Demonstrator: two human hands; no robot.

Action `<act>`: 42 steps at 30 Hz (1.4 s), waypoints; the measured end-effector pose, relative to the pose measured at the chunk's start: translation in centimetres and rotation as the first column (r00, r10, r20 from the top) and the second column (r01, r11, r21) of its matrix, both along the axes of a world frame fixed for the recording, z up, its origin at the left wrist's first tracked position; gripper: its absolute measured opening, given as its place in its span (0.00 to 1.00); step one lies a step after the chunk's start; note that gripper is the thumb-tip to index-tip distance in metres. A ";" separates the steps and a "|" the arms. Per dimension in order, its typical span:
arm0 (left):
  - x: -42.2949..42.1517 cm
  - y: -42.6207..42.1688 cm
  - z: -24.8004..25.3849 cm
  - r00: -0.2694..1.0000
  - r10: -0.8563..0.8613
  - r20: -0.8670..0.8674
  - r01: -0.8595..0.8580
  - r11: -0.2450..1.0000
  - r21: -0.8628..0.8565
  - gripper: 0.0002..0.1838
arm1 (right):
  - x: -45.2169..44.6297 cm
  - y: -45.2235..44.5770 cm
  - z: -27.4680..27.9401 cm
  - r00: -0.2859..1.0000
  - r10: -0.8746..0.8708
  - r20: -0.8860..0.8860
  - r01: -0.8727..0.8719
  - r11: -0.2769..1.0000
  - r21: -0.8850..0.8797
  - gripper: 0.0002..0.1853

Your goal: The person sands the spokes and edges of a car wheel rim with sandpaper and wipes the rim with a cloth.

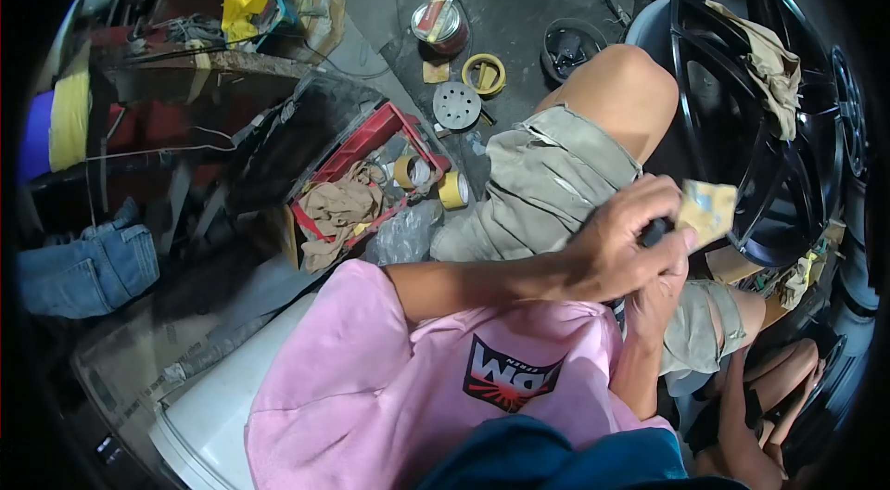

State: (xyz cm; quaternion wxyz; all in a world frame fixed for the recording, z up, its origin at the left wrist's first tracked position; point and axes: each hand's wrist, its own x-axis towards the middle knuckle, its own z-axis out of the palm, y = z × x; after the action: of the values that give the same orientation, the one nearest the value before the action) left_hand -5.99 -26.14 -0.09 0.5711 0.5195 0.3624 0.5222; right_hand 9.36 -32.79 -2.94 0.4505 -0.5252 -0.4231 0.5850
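My left hand is closed, with its fingers and thumb at a small tan sheet that looks like sandpaper and has grey smears. A dark rounded thing shows within its curled fingers; what it is I cannot tell. Right below, my right hand is pressed close to the left and partly covered by it. Its fingers look closed, but what they grip is hidden. Beyond the hands a black spoked wheel rim rests on a drum, with a beige rag draped over its spokes.
A red toolbox holding rags and tape stands left of my knee. On the floor are a tin can, a yellow tape roll, a perforated disc and a black bowl. Other people sit at upper left and lower right.
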 end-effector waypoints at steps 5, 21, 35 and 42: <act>-6.8 1.5 0.9 0.932 0.361 -0.024 -0.361 0.924 -0.128 0.05 | -2.7 2.8 2.8 0.984 -0.098 -0.146 0.089 0.994 -0.065 0.08; -31.6 -4.3 -17.9 0.157 0.035 -0.987 -0.521 0.852 -0.053 0.20 | 13.3 3.4 0.6 0.250 -0.557 0.792 -0.013 0.816 0.578 0.29; -2.8 20.5 1.9 0.732 0.332 -0.595 0.068 0.833 0.548 0.08 | 11.8 4.0 -1.9 0.094 -0.472 0.877 -0.306 0.824 0.477 0.31; 8.0 27.0 -1.9 0.711 0.275 -0.647 0.354 0.655 0.667 0.22 | 9.9 6.2 -2.8 0.133 -0.492 0.860 -0.345 0.791 0.506 0.30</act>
State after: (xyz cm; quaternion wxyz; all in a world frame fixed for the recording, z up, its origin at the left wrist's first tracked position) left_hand 2.02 0.86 -1.96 0.1321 0.8730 0.2873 0.3714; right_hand 19.27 -26.54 -5.70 0.2287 -0.6210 -0.7422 -0.1052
